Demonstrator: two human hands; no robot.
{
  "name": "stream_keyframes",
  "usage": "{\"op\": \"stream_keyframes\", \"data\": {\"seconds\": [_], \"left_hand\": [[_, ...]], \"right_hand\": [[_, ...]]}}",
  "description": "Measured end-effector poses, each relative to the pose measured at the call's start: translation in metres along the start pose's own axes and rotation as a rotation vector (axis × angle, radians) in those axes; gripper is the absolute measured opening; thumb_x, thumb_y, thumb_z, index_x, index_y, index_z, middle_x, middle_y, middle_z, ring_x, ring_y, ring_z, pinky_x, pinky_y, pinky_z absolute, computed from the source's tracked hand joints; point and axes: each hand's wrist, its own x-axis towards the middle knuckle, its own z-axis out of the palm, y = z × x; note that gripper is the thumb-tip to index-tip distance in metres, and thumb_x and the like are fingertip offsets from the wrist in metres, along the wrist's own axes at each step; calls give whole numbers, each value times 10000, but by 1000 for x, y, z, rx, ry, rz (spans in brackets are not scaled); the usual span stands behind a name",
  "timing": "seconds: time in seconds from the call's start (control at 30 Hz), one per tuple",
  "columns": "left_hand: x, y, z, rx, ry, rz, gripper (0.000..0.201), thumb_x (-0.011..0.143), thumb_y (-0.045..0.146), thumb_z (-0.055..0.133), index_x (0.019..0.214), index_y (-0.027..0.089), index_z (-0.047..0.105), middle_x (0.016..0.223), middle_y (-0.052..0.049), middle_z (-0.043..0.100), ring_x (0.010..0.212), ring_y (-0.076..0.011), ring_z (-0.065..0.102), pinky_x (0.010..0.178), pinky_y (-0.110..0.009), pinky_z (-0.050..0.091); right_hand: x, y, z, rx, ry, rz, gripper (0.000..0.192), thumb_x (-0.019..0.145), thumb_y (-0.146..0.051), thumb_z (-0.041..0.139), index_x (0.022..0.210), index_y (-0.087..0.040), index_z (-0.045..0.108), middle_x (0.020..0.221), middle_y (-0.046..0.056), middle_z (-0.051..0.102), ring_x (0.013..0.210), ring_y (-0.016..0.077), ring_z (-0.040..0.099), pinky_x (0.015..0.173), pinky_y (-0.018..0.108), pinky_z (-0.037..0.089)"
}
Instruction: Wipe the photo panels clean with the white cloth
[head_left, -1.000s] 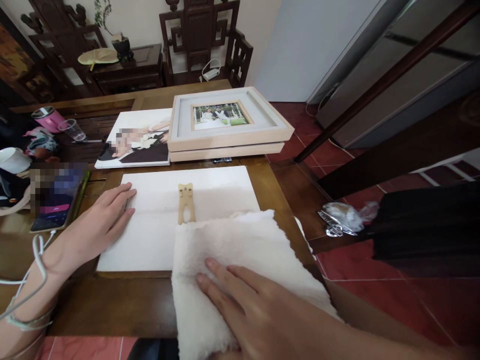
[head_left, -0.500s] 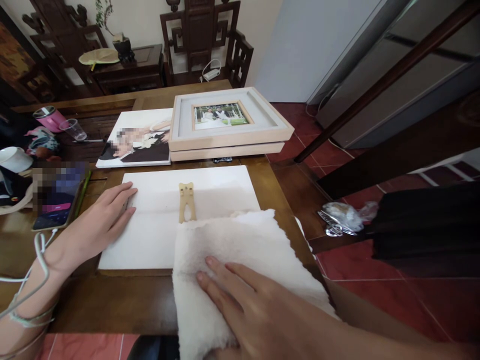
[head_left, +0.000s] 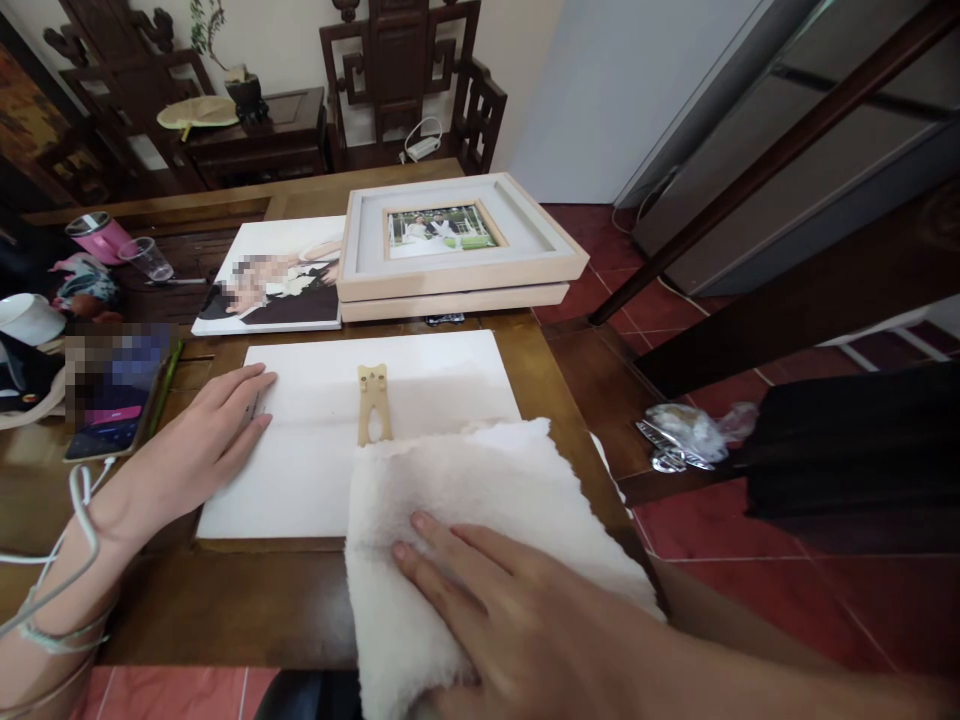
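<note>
A white rectangular board (head_left: 292,480) lies flat on the wooden table. On its middle sits a beige bear-shaped piece (head_left: 373,405) with small metal screws. My left hand (head_left: 199,430) rests at the board's left side, fingers stretched out and fingertips on its edge. A soft white cloth or paper towel with ragged edges (head_left: 510,470) covers the board's lower right part and hangs toward me. My right hand (head_left: 517,625) lies over this sheet, fingers extended and pressing on it. Its thumb is mostly hidden.
Two stacked pale wooden photo frames (head_left: 465,285) stand behind the board, beside a photo panel (head_left: 281,290). To the left are a phone (head_left: 112,420) with a white cable, a pink tumbler (head_left: 99,238) and a clear plastic cup (head_left: 148,262). The table (head_left: 570,400) ends at right.
Almost nothing differs. My right hand and the white sheet have shifted very slightly; my left hand keeps its place on the board's edge.
</note>
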Motion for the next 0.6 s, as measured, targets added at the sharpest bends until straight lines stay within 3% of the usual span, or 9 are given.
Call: {"op": "stream_keyframes", "data": {"seconds": [0.13, 0.27, 0.4, 0.5, 0.6], "left_hand": [[-1, -1, 1, 17, 9, 19, 532, 996, 449, 252, 1413, 146, 384, 1498, -132, 363, 1418, -235, 316, 1195, -425, 249], [-1, -2, 0, 14, 5, 9, 546, 995, 453, 250, 1416, 133, 388, 1502, -137, 360, 1415, -227, 324, 1199, -411, 243], [-2, -2, 0, 9, 15, 11, 540, 990, 457, 256, 1407, 142, 394, 1496, -138, 371, 1411, -248, 335, 1189, -438, 269], [-1, -1, 0, 7, 13, 10, 523, 991, 445, 264, 1407, 154, 387, 1500, -134, 363, 1411, -254, 335, 1188, -447, 273], [0, 0, 0, 9, 11, 11, 514, 993, 447, 256, 1409, 170, 375, 1503, -128, 360, 1411, -249, 334, 1186, -452, 274]], "right_hand": [[6, 26, -8, 126, -153, 92, 113, 760, -293, 696, 806, -199, 738, 1275, 211, 629, 1168, 368, 601, 821, 470, 559], [8, 48, -8, 15, -135, 148, 222, 757, -202, 707, 975, -170, 739, 1355, 244, 552, 1257, 385, 527, 937, 499, 508], [3, 30, 1, -107, -33, 39, 85, 808, -214, 678, 793, -145, 726, 1240, 266, 625, 1160, 420, 594, 929, 583, 494], [-2, 7, 5, -160, 51, -67, 251, 866, -225, 601, 627, -161, 636, 1155, 228, 684, 1079, 382, 652, 906, 546, 522], [-4, 1, 2, -93, 39, -68, 218, 847, -226, 612, 635, -175, 634, 1183, 212, 676, 1098, 359, 648, 912, 488, 532]]}}
